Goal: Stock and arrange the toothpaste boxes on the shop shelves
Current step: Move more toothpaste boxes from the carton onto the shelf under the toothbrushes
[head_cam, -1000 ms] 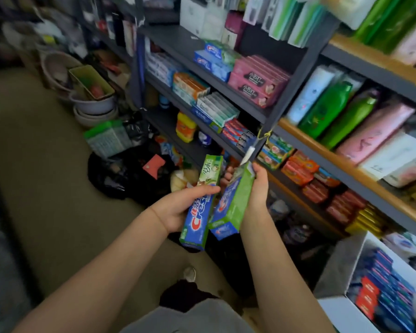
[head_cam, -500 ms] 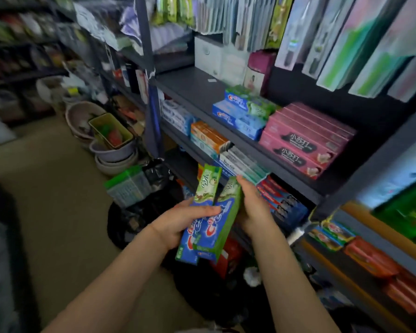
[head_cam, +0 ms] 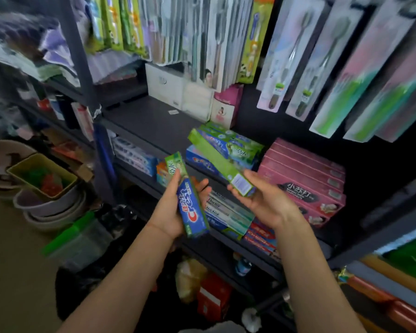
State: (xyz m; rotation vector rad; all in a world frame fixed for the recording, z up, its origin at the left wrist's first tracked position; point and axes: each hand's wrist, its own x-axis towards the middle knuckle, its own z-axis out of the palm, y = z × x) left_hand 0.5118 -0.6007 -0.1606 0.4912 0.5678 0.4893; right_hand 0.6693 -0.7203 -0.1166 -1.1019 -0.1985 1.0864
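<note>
Two blue-and-green Crest toothpaste boxes: one (head_cam: 190, 200) upright in the left hand (head_cam: 173, 212), the other (head_cam: 220, 164) tilted, green side up, near end held by the right hand (head_cam: 262, 200), far end toward the shelved stack (head_cam: 228, 146).

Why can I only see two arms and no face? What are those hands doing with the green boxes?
The camera sits on the person's head and looks down, so you see only their arms. They are stocking a shop shelf. The left hand holds a blue and green Crest toothpaste box. The right hand holds another green toothpaste box, tilted toward a pile of matching boxes. Beside that pile lie pink boxes. Toothbrush packs hang above.
</note>
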